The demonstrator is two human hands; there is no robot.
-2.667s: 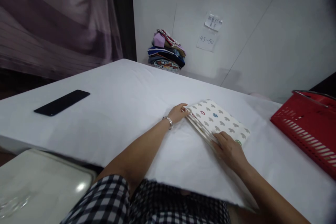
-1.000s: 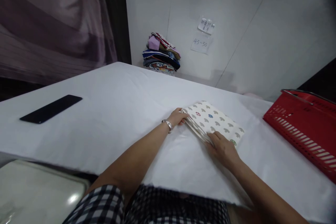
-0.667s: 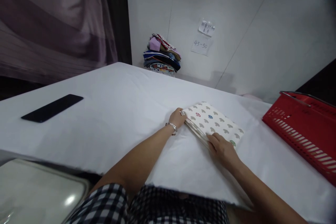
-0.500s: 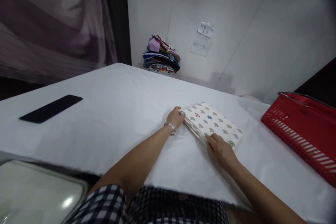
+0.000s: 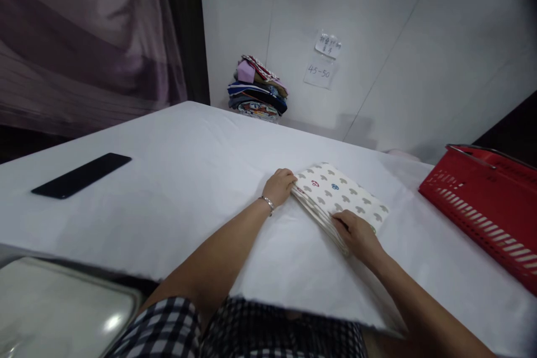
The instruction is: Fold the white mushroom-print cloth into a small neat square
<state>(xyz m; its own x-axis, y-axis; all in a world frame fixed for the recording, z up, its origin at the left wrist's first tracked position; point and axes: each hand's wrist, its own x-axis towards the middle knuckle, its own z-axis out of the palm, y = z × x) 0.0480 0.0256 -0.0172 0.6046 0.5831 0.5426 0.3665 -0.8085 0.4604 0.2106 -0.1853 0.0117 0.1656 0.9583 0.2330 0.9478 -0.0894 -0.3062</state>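
A folded cream cloth with grey mushroom shapes and a few red and blue ones lies on the white-covered table. Its layered edge faces me. At the cloth's left corner, my left hand, with a bracelet at the wrist, has its fingers closed on the fabric; the fingertips are partly hidden. My right hand grips the near edge toward the right corner, thumb and fingers closed around the layers, covering that part of the pattern.
To the right stands a red plastic basket with a metal handle. A dark flat slab lies on the left of the table. Against the wall is a stack of folded fabrics, beside handwritten paper signs. A pale seat is at lower left.
My left hand has shifted slightly left, its fingers lying flatter over the corner. My right hand has moved slightly right, and more of the layered near edge shows beneath it.
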